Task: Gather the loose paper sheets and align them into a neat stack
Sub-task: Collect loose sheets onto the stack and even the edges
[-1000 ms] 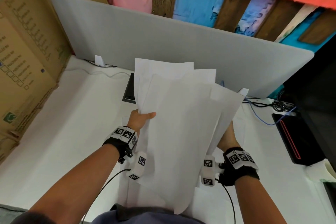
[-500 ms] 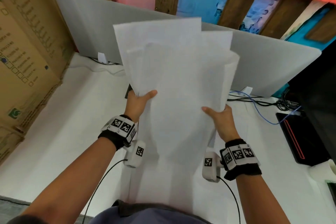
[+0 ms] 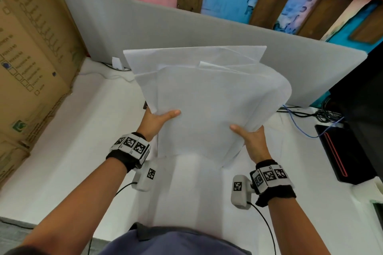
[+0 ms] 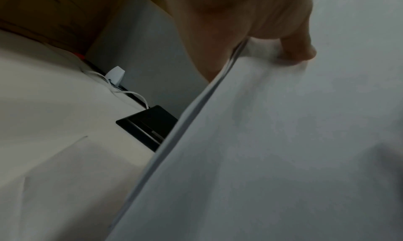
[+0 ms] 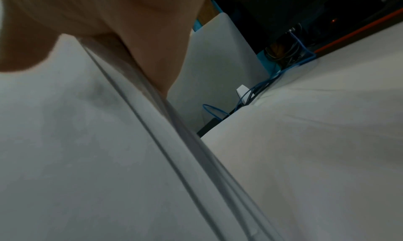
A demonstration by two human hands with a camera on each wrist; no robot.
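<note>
Both hands have the paper sheets (image 3: pixel 209 109) up off the white table (image 3: pixel 62 151) rn, held in the air a bit in front of the torso. Left hand (image 3: pixel 157 120) pinches the left edge, thumb flat on top w/ the other fingers hidden behind the paper; right hand (image 3: pixel 251 137) does the same on the right edge, thumb on the front face, rest of the fingers out of sight so can't tell how they're spread. Vs half a sec ago the bundle has dropped lower and tipped away from the camera, and the near edge now hangs just above the table, so imo they're abt to tap it down to square things up. Not neat yet tho: top edges are staggered, corners fan out at diff angles, and the right side bows over in a soft curl. Thin, floppy, matte white paper, slightly see-thru where layers overlap; the wrist views show several separate edges running side by side. Farther back, a smooth grey divider panel (image 3: pixel 186 27), cardboard boxes (image 3: pixel 31 47) on the left, a blue cable (image 3: pixel 298 122) and a black device (image 3: pixel 342 151) to the right.
</note>
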